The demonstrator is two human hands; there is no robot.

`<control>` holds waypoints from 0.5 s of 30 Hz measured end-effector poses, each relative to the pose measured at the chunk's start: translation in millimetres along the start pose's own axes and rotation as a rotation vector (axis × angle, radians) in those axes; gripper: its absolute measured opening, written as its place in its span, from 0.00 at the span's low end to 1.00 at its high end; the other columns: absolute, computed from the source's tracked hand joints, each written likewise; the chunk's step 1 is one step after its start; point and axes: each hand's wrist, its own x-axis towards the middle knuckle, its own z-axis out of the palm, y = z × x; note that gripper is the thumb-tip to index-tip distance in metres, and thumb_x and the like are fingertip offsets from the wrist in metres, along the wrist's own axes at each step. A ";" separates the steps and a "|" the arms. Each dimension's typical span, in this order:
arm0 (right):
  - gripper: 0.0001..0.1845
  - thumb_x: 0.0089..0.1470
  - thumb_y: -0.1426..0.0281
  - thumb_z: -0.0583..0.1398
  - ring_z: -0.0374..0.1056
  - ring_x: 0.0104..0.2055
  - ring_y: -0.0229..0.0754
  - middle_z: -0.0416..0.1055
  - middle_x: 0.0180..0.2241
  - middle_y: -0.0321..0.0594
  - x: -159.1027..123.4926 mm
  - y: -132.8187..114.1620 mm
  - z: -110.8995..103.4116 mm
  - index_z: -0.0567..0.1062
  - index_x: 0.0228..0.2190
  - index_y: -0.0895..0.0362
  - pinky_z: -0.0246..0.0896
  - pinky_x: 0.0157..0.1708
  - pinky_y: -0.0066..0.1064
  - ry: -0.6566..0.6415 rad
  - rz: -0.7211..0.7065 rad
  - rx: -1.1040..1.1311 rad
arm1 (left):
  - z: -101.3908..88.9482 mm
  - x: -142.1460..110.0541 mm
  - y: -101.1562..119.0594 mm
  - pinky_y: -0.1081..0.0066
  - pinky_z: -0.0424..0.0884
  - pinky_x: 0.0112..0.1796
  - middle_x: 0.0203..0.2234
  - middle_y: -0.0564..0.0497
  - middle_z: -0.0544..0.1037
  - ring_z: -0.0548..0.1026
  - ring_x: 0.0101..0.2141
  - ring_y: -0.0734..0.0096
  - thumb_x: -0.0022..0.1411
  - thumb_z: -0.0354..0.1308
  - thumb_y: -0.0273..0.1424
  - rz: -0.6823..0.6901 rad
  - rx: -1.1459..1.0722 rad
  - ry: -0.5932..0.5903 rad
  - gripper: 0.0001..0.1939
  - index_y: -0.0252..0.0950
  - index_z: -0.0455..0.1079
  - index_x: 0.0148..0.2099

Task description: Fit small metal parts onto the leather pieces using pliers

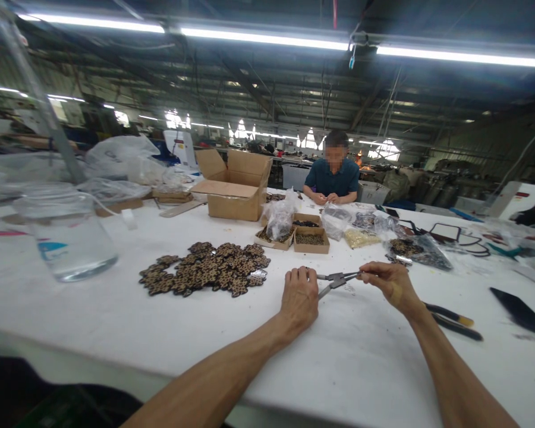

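My left hand (pixel 299 297) is wrapped round the handles of a pair of long-nosed pliers (pixel 337 279), whose jaws point right. At the jaw tips, my right hand (pixel 390 285) pinches something too small to make out. Left of my left hand lies a heap of leopard-print patches (pixel 223 267) with dark, scalloped edges. A second pair of pliers (pixel 450 318) with black and yellow handles rests on the table beside my right wrist, partly hidden by it.
Small cardboard trays of metal bits (pixel 311 241) stand beyond my hands, near an open carton (pixel 236 199). A large clear jar (pixel 71 238) is at left. A dark phone-like slab (pixel 521 312) lies at right. Across the white table (pixel 169 339) sits a person (pixel 334 172).
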 end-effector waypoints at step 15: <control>0.18 0.45 0.58 0.74 0.75 0.32 0.48 0.81 0.29 0.44 -0.2 -3.0 1.1 0.85 0.36 0.56 0.72 0.34 0.38 -0.006 0.024 -0.007 | 3.5 -0.7 -1.6 0.56 0.61 0.48 0.46 0.38 0.70 0.67 0.45 0.53 0.47 0.57 0.21 0.010 -0.011 0.002 0.28 0.31 0.63 0.53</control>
